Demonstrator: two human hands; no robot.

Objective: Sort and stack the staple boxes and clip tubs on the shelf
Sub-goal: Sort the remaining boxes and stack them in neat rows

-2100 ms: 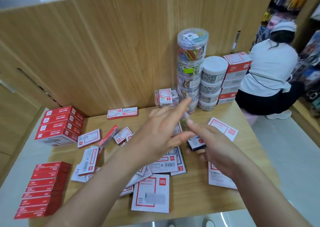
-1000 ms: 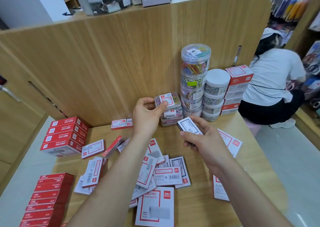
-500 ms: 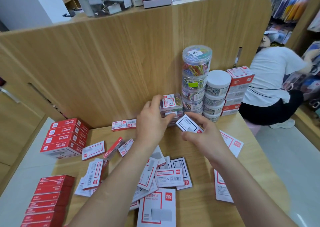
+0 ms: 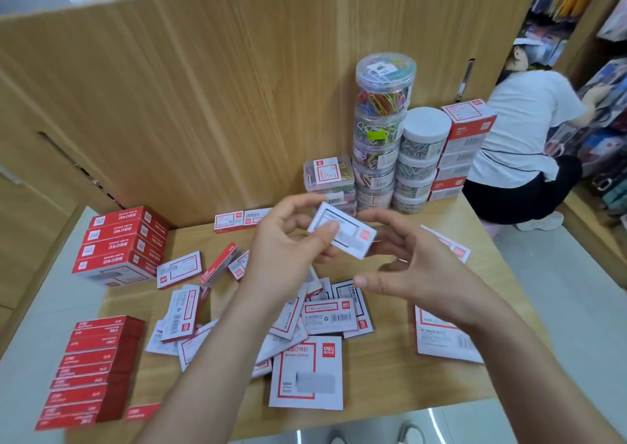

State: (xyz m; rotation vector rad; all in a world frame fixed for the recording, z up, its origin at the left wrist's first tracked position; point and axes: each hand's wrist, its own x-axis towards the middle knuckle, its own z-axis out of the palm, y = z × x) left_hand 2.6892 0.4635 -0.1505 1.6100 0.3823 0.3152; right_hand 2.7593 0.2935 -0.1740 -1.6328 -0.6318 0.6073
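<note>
My left hand [image 4: 288, 240] pinches a small white staple box with a dark border [image 4: 349, 236], thumb on top, above the wooden shelf [image 4: 383, 375]. My right hand [image 4: 417, 270] hovers at the box's right end with relaxed, spread fingers and holds nothing. Behind the hands, two square clear clip tubs [image 4: 327, 175] are stacked against the back panel. Beside them stand a tall tower of round clear tubs with coloured clips [image 4: 383, 104], a shorter white-lidded tower [image 4: 424, 138] and a stack of red-and-white staple boxes [image 4: 464, 131]. Several loose staple boxes [image 4: 329, 314] lie scattered below my hands.
Two piles of red boxes sit at the left, one at the back [image 4: 118, 240] and one at the front [image 4: 91, 369]. A large flat staple box [image 4: 307, 372] lies near the front edge. A wooden panel [image 4: 203, 104] backs the shelf. A person [image 4: 522, 131] crouches on the right.
The small box passed from my right hand to my left. My left hand left the square clip tubs, and both hands drew back from the stacks toward me.
</note>
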